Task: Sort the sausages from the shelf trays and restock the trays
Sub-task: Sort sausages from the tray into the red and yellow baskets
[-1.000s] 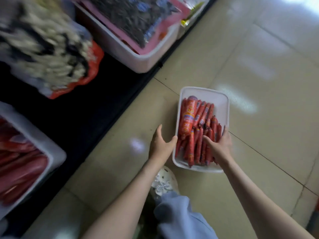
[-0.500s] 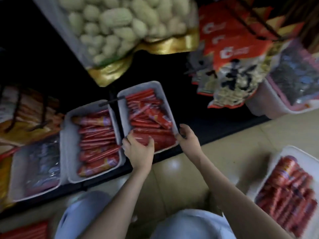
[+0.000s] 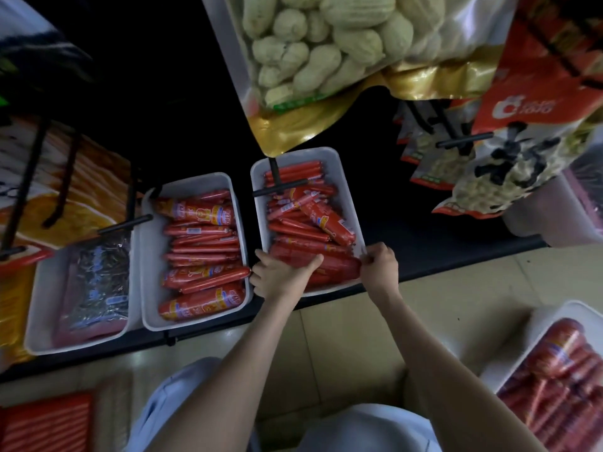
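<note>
Dim, shelf recess black, pale floor tiles (image 3: 342, 334) brightest, soft focus throughout, wide-angle bending and blur at edges.

We are looking down at a glossy beige tiled floor (image 3: 342, 347) that is giving off a dull sheen. A low black shelf board (image 3: 456, 256) is running along it, its recess (image 3: 156, 93) lying in deep shadow. Black metal peg hooks (image 3: 463, 140) are carrying a clear, gold-trimmed bag of pale lumps (image 3: 326, 53) and red-and-white snack packets (image 3: 535, 102).

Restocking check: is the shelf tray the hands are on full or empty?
Nearly full. Red sausages cover the tray from back wall to front edge.
</note>
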`<state>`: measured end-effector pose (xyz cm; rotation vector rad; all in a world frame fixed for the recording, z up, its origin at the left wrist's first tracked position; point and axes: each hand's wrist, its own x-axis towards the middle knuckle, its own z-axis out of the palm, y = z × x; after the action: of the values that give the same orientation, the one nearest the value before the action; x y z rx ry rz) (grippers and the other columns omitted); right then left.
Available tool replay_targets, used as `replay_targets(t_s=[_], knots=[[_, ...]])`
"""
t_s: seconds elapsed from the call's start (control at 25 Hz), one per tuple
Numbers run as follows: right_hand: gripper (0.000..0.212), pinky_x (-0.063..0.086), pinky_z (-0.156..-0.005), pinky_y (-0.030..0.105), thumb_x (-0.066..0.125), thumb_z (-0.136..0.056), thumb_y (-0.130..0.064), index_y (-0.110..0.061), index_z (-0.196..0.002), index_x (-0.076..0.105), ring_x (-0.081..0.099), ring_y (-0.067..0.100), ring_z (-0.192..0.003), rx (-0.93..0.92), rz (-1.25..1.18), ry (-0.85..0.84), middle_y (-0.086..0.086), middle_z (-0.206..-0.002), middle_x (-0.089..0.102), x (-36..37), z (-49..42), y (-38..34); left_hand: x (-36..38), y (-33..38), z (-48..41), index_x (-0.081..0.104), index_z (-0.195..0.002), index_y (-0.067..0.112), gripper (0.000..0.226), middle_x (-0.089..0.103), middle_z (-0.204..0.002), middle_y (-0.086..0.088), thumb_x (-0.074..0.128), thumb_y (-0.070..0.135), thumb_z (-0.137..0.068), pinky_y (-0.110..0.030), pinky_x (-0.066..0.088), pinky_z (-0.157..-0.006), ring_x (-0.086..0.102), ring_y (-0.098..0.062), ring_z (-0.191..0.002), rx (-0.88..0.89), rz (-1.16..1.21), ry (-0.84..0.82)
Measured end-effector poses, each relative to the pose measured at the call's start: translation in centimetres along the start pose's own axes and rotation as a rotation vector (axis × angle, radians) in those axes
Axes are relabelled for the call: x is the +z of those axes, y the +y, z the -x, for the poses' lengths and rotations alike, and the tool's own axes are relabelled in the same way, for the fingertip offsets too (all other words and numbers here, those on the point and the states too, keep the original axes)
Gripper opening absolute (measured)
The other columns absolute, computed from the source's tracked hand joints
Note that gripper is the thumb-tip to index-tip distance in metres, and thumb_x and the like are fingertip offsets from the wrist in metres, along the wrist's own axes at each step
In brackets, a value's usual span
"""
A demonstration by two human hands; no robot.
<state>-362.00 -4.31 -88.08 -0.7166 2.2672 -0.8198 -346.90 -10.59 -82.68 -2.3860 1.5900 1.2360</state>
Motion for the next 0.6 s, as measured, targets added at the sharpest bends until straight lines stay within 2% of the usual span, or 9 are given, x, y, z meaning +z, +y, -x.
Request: replay_targets(t_s=[0.08, 0.16, 0.28, 0.36, 0.44, 0.52, 0.6], knots=[[0.011, 0.021, -0.058, 0.026, 0.047, -0.078, 0.009, -0.001, -0.079, 0.051, 0.051, 0.036, -0.087, 0.023, -0.001, 0.016, 0.013, -0.086, 0.05, -0.8, 0.5, 1.2, -0.1, -0.9, -0.2, 0.0, -0.151, 0.006, 0.132, 0.016, -0.153, -0.021, 0.067, 0.076, -0.06, -0.047, 0.027, -0.109, 0.02, -0.037, -0.14, -0.015, -0.045, -0.036], [0.004, 0.022, -0.061, 0.027, 0.052, -0.082, 0.003, 0.0, -0.081, 0.05, 0.051, 0.036, -0.092, 0.053, 0.01, -0.013, 0.014, -0.089, 0.053, -2.1, 1.2, 2.8, -0.1, -2.0, -1.0, 0.012, -0.149, 0.007, 0.13, 0.028, -0.149, -0.021, 0.064, 0.082, -0.056, -0.047, 0.039, -0.105, 0.033, -0.038, -0.134, -0.009, -0.071, -0.124], [0.024, 0.032, -0.062, 0.029, 0.065, -0.086, -0.027, -0.008, -0.087, 0.051, 0.056, 0.027, -0.092, 0.102, 0.0, -0.117, 0.01, -0.096, 0.059, -3.5, 1.3, 3.5, 0.4, -2.5, -2.2, 0.025, -0.145, 0.018, 0.129, 0.045, -0.139, -0.014, 0.06, 0.09, -0.044, -0.048, 0.048, -0.096, 0.049, -0.036, -0.123, 0.048, -0.012, -0.2], [0.037, 0.042, -0.069, 0.028, 0.071, -0.08, -0.039, -0.016, -0.103, 0.054, 0.058, 0.02, -0.095, 0.047, -0.093, -0.214, 0.002, -0.104, 0.059, -3.5, 0.2, 2.2, 0.7, -2.1, -3.0, 0.03, -0.142, 0.025, 0.118, 0.054, -0.133, -0.006, 0.071, 0.081, -0.047, -0.046, 0.05, -0.094, 0.056, -0.029, -0.116, 0.078, 0.225, -0.196], [0.055, 0.048, -0.08, 0.029, 0.074, -0.077, -0.043, -0.025, -0.122, 0.049, 0.059, 0.013, -0.1, 0.035, -0.238, -0.32, -0.007, -0.111, 0.06, -3.2, -1.2, 0.8, 1.0, -2.0, -4.2, 0.043, -0.133, 0.032, 0.096, 0.065, -0.118, 0.005, 0.08, 0.068, -0.052, -0.046, 0.052, -0.093, 0.063, -0.021, -0.106, 0.134, 0.416, -0.174], [0.072, 0.051, -0.089, 0.035, 0.077, -0.07, -0.049, -0.037, -0.132, 0.043, 0.062, 0.012, -0.103, 0.037, -0.363, -0.398, -0.008, -0.114, 0.062, -2.6, -2.6, 0.8, 1.4, -1.9, -4.9, 0.051, -0.123, 0.036, 0.072, 0.068, -0.108, 0.01, 0.084, 0.052, -0.061, -0.046, 0.052, -0.091, 0.065, -0.017, -0.101, 0.181, 0.525, -0.166], [0.083, 0.051, -0.093, 0.042, 0.081, -0.065, -0.049, -0.045, -0.136, 0.038, 0.063, 0.015, -0.108, 0.031, -0.498, -0.497, -0.006, -0.122, 0.061, -1.7, -3.4, 1.7, 2.1, -1.8, -5.0, 0.052, -0.123, 0.034, 0.066, 0.068, -0.108, 0.008, 0.086, 0.036, -0.066, -0.046, 0.053, -0.09, 0.066, -0.017, -0.101, 0.193, 0.633, -0.177]])
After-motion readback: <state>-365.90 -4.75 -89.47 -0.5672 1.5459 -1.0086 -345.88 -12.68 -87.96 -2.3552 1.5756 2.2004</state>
